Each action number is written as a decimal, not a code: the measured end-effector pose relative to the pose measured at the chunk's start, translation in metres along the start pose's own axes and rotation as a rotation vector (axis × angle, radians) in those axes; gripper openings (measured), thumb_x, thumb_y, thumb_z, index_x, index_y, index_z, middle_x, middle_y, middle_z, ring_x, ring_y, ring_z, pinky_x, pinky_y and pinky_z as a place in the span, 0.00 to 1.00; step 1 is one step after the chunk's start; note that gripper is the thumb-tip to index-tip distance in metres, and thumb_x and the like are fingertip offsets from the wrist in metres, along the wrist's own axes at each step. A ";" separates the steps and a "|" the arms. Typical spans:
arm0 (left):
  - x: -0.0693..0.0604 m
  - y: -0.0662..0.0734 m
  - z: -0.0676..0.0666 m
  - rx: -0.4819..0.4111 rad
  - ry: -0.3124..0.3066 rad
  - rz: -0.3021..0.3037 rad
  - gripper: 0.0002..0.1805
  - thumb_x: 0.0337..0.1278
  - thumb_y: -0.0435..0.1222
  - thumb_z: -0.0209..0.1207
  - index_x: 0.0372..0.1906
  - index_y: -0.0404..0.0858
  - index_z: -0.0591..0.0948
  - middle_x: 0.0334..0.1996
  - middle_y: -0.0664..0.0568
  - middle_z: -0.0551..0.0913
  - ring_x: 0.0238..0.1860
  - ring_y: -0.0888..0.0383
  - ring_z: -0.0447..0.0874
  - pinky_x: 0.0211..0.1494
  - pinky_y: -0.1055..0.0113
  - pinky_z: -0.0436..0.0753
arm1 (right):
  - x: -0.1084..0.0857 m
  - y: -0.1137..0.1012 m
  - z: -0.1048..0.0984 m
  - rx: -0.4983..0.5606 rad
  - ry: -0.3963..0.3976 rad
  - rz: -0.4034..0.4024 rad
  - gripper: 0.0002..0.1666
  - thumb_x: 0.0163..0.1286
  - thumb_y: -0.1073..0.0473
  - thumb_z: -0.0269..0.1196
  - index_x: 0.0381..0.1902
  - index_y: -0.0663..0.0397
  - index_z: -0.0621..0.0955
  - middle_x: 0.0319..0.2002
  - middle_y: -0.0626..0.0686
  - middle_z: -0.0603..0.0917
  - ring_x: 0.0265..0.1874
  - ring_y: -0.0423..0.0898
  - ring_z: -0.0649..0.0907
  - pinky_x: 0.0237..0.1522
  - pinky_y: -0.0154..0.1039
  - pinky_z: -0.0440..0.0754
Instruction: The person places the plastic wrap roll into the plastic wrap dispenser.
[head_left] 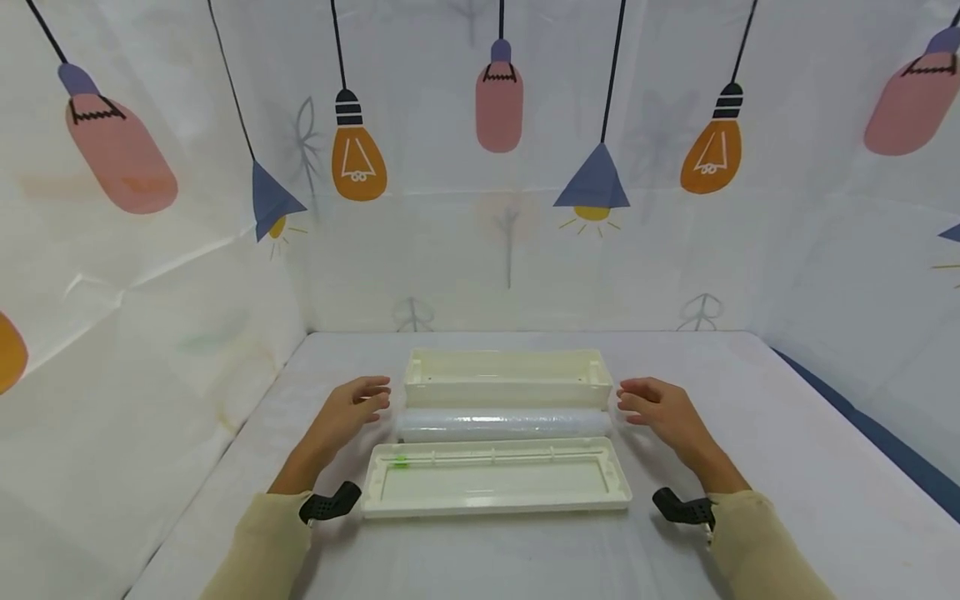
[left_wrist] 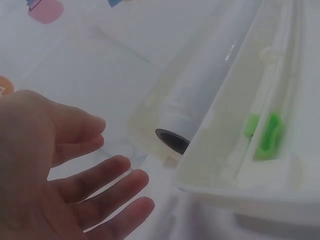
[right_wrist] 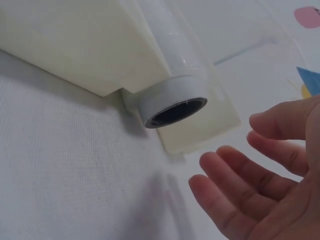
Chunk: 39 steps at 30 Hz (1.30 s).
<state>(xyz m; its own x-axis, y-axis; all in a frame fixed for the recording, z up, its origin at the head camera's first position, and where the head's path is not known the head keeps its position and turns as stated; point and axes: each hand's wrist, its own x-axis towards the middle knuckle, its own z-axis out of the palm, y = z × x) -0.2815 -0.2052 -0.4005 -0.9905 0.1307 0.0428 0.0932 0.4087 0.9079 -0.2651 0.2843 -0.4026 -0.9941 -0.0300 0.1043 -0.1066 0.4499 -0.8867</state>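
A roll of cling film (head_left: 506, 423) lies crosswise on the table between two cream plastic pieces. Behind it is a long open box (head_left: 510, 394); in front, a shallow lid (head_left: 495, 493) lies with its inner side up. A small green slider (left_wrist: 270, 136) sits on the lid's rail, towards the left end. My left hand (head_left: 347, 417) hovers just left of the box and roll, fingers apart and loosely bent, holding nothing. On the other side, my right hand (head_left: 663, 414) is held beside the roll's right end, also without anything in it. The roll's hollow core (right_wrist: 177, 113) faces that hand.
A white cloth (head_left: 750, 433) covers the table. White sheets printed with hanging lamps (head_left: 592, 179) enclose the back and sides. Each wrist wears a black camera mount (head_left: 330, 502). Along the right table edge runs a dark blue strip (head_left: 870, 425).
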 end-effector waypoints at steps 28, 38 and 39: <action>-0.011 -0.014 0.012 0.101 -0.129 -0.007 0.25 0.69 0.46 0.62 0.63 0.37 0.79 0.58 0.48 0.81 0.58 0.51 0.78 0.63 0.49 0.76 | -0.011 0.003 0.008 -0.010 -0.230 0.053 0.31 0.75 0.49 0.61 0.64 0.69 0.75 0.59 0.63 0.80 0.51 0.52 0.82 0.50 0.47 0.84; -0.013 -0.013 0.011 0.112 -0.146 0.014 0.29 0.64 0.46 0.66 0.64 0.36 0.78 0.58 0.47 0.81 0.59 0.49 0.77 0.65 0.47 0.73 | -0.010 0.003 0.006 -0.056 -0.304 0.037 0.35 0.72 0.48 0.64 0.67 0.65 0.73 0.64 0.62 0.76 0.54 0.52 0.80 0.55 0.48 0.81; -0.013 -0.013 0.012 0.114 -0.144 0.012 0.29 0.63 0.46 0.66 0.64 0.36 0.78 0.58 0.47 0.81 0.58 0.49 0.78 0.64 0.47 0.74 | -0.009 0.002 0.007 -0.060 -0.304 0.034 0.35 0.72 0.48 0.65 0.67 0.65 0.73 0.63 0.62 0.77 0.54 0.52 0.80 0.54 0.48 0.81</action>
<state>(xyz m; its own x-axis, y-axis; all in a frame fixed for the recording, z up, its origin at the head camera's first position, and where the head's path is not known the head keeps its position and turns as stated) -0.2687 -0.2017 -0.4174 -0.9652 0.2610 -0.0148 0.1235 0.5051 0.8542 -0.2561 0.2792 -0.4088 -0.9586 -0.2754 -0.0728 -0.0804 0.5068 -0.8583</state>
